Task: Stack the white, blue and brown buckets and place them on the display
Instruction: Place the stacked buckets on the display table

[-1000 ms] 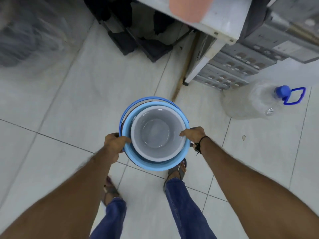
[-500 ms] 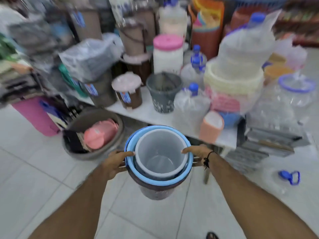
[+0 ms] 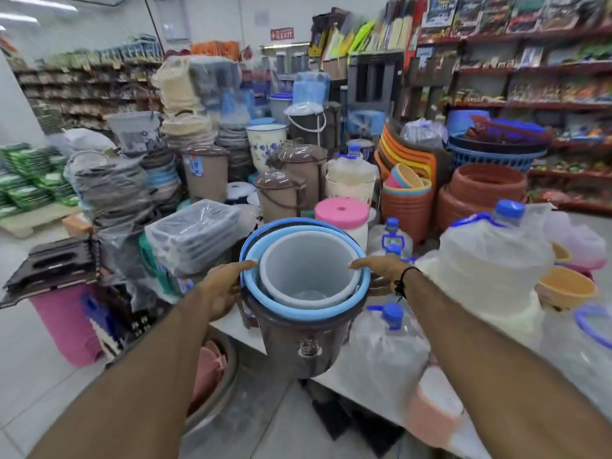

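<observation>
Three buckets are nested one inside another: the white bucket point(image 3: 306, 273) innermost, the blue bucket point(image 3: 331, 306) around it, the brown bucket point(image 3: 298, 339) outermost. I hold the stack in the air above the front edge of the white display table point(image 3: 238, 326). My left hand point(image 3: 220, 289) grips the stack's left side, thumb over the blue rim. On the opposite side my right hand point(image 3: 381, 271) grips the rim, a black band at its wrist. The stack tilts slightly toward me.
The table is crowded: a wrapped grey tray point(image 3: 192, 236) at left, a pink-lidded white container point(image 3: 342, 217) behind the stack, clear water bottles with blue caps point(image 3: 390, 342) and a large wrapped bottle point(image 3: 490, 260) at right. A pink bin point(image 3: 66, 326) stands on the floor at left.
The stack has risen from low over the floor to table height, and my view has lifted from the floor tiles to the shop display. Both hands keep their hold.
</observation>
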A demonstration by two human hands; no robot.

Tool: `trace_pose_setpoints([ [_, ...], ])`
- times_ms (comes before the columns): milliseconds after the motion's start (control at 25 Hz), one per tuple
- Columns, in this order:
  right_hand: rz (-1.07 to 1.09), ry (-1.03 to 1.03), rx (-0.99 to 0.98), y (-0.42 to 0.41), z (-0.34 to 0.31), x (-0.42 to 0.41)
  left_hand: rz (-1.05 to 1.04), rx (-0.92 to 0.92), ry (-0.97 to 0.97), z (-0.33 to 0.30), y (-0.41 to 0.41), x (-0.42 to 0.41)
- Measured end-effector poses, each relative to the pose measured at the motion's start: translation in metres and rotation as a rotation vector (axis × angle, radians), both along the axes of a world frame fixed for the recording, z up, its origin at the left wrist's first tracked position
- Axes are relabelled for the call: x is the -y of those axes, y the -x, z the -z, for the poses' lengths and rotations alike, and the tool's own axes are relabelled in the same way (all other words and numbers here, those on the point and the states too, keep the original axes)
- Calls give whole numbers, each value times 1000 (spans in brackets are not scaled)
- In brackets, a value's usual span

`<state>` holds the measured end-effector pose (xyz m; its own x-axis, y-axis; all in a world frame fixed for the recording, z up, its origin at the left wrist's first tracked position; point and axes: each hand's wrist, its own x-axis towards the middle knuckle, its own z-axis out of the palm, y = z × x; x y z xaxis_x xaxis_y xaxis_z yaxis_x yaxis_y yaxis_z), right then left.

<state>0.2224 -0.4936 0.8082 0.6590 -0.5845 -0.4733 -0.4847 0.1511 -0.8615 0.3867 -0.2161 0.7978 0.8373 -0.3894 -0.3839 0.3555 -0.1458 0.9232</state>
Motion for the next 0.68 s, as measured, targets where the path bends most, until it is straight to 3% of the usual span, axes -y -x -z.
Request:
trace_pose_setpoints([
  [360, 60, 135, 16, -120, -26, 147, 46, 3, -39, -13, -128, 161],
  [680, 212, 23, -208, -195, 92, 219, 213, -135, -254, 106, -244, 261],
])
